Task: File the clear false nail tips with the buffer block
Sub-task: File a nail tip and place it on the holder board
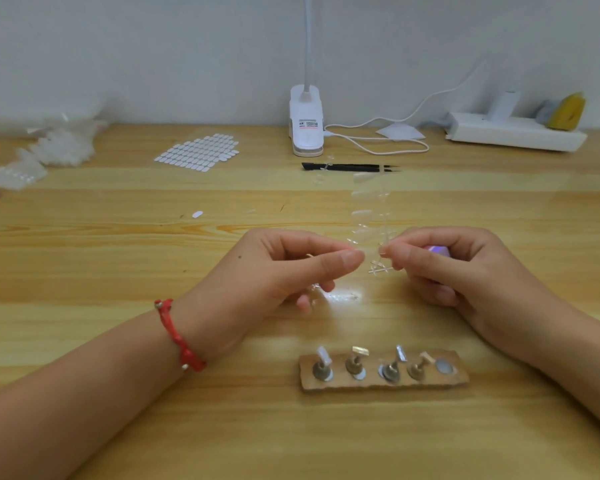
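Observation:
A clear strip of false nail tips stands up from between my two hands at the table's middle. My left hand, with a red bracelet on its wrist, pinches a clear tip from the left between thumb and forefinger. My right hand pinches the strip's spine with its fingertips, and a pale pink and purple buffer block shows tucked inside its curled fingers. Most of the block is hidden by the hand.
A cardboard holder with several small metal nail stands lies near me. Black tweezers, a sheet of white stickers, a clip lamp with its cable, bags of clear tips and a white power strip lie at the back.

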